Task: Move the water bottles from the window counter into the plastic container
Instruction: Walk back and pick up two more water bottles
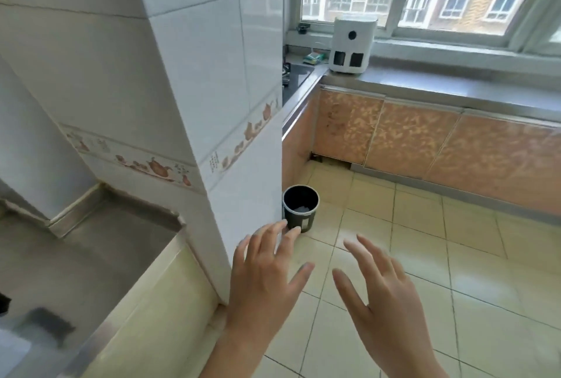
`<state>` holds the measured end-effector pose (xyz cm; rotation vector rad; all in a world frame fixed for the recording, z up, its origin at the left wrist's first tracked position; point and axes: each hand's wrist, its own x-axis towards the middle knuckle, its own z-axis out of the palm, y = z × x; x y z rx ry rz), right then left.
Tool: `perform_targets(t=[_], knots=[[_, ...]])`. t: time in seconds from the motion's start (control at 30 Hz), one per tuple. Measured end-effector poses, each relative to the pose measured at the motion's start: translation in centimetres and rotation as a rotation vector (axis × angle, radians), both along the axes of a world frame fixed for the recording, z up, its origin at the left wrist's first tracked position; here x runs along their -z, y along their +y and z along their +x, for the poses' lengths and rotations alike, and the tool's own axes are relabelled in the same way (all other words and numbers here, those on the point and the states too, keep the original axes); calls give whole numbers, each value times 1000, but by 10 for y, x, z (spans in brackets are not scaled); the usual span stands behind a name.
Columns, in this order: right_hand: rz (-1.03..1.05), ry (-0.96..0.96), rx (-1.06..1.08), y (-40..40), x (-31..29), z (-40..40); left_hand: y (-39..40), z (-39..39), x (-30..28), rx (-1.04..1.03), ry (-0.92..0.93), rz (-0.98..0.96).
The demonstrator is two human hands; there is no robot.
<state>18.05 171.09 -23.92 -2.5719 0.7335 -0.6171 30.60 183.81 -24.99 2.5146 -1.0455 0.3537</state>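
My left hand and my right hand are both raised in front of me over the tiled floor, fingers spread, holding nothing. The window counter runs along the back right under the window, well beyond both hands. No water bottle shows on the stretch of counter in view, and no plastic container is in sight.
A white appliance stands on the counter's left end. A white tiled pillar rises at my left, with a steel worktop beside it. A dark bin sits on the floor by the pillar's foot. Orange cabinet doors line the counter's front.
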Motion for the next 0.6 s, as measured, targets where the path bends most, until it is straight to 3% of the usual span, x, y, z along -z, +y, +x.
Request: perform_targets(t=[0.2,0.6], knots=[[-27,-18,188,-57,2,-24,-87,-6,-2,220,8,-14],[-144,164,518,-221,-8,4,-324,46,6,583,-26,54]])
